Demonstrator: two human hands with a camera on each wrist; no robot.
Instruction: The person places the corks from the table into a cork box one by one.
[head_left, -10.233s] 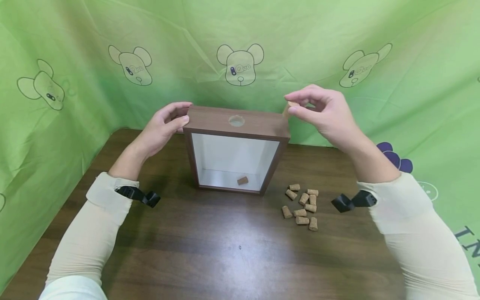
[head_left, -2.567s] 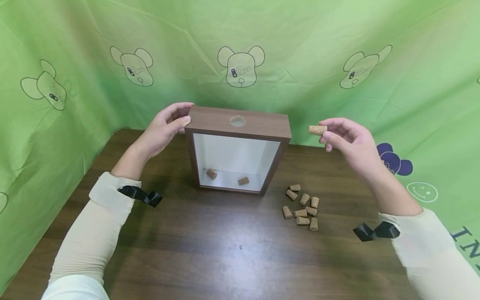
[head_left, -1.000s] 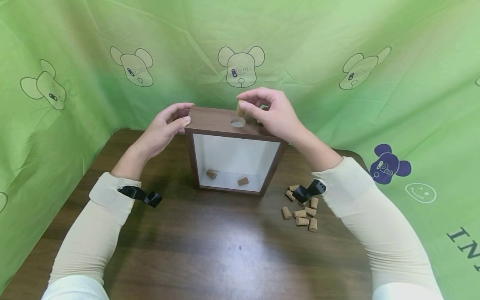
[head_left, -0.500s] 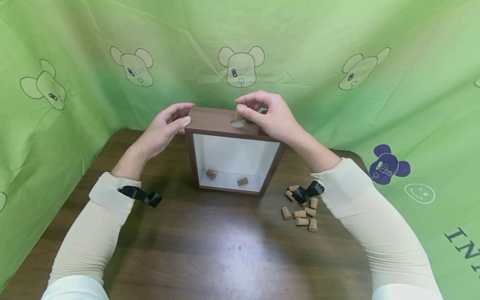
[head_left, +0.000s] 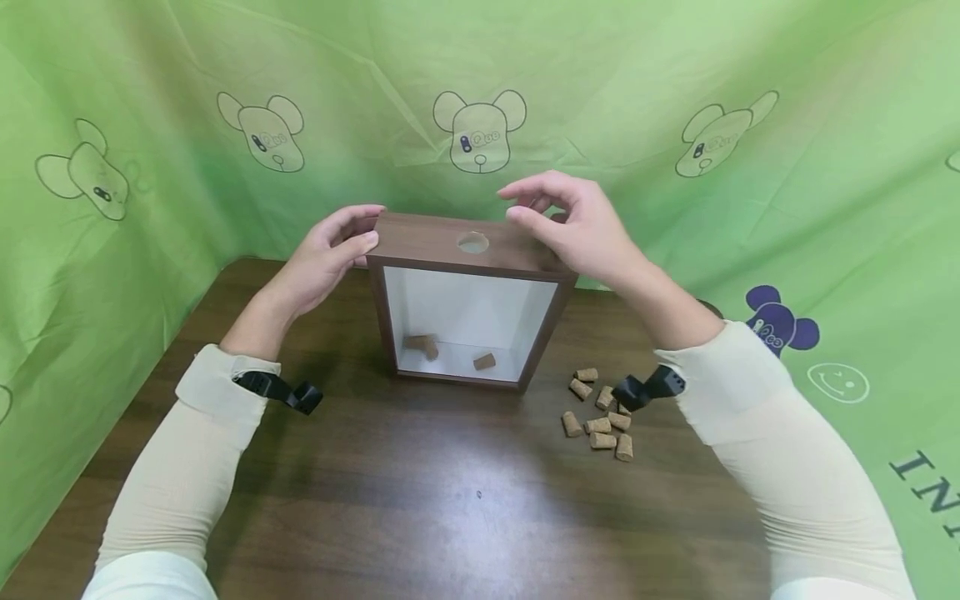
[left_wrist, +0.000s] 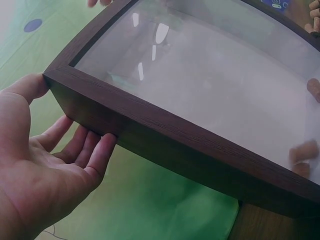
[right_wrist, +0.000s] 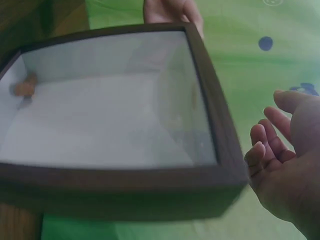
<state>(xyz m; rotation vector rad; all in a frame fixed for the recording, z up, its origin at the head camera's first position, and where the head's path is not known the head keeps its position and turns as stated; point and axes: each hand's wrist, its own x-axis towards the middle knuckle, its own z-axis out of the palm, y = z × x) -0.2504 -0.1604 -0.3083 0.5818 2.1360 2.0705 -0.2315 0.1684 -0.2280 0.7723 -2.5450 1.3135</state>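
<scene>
A brown wooden shadow box (head_left: 471, 323) with a clear front and a round hole (head_left: 473, 242) in its top stands upright on the table. My left hand (head_left: 324, 254) holds its upper left corner, thumb on the near side and fingers behind; in the left wrist view the fingertips (left_wrist: 102, 150) touch its side. Above the box's right end is my right hand (head_left: 577, 221), holding nothing, fingers loosely bent and thumb apart from them. Inside, one cork (head_left: 484, 361) lies to the right, and a blurred cork (head_left: 415, 342) overlaps another cork (head_left: 431, 348) at the left.
Several loose corks (head_left: 598, 425) lie on the dark wooden table (head_left: 480, 517) to the right of the box, partly covered by the right wrist camera (head_left: 648, 387). A green printed cloth (head_left: 480, 67) hangs close behind and at both sides.
The cork that my right hand pinched over the hole has left its fingers, and a further cork shows inside at the left. That hand has drawn back right. My left hand stays on the corner.
</scene>
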